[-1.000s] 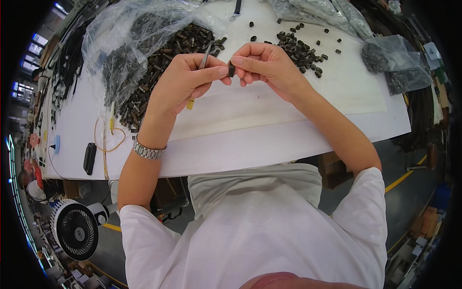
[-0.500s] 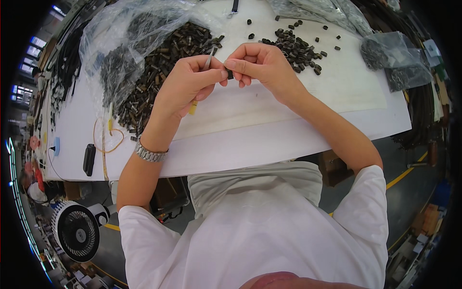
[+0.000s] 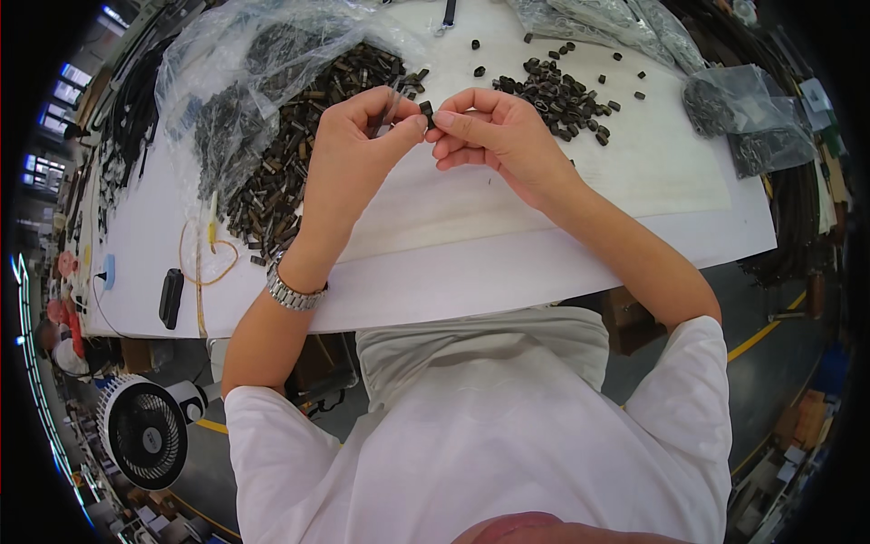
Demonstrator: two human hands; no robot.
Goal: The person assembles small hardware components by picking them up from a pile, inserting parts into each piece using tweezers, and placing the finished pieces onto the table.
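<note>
A large clear bag lies at the left of the table, dark pieces inside it, with a heap of more pieces spread along its right side. At the far right, a small clear bag holds dark contents too small to make out.

The left hand pinches one dark piece between thumb and forefinger, with tweezers also in its grasp. The piece sits above the table between both hands' fingertips. The right hand's bent fingers touch its right side; whether they grip it, I cannot tell.
</note>
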